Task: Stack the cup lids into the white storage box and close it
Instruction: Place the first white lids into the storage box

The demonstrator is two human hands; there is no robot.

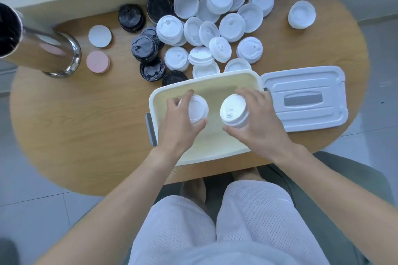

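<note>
The left hand (183, 114) grasps a short stack of white lids (197, 109) and the right hand (256, 114) grasps a taller stack (233, 111), both over the open white storage box (206, 86) at frame centre. Risk: either stack may tilt on release and topple, since the lids nest loosely. The box floor appears bare, leaving room. Loose lids (231, 27) crowd the upper centre; the box cover (303, 98) lies just right of the box, near the table edge (353, 114).

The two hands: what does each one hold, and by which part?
Left hand and right hand each grip a white lid stack by its sides.
</note>
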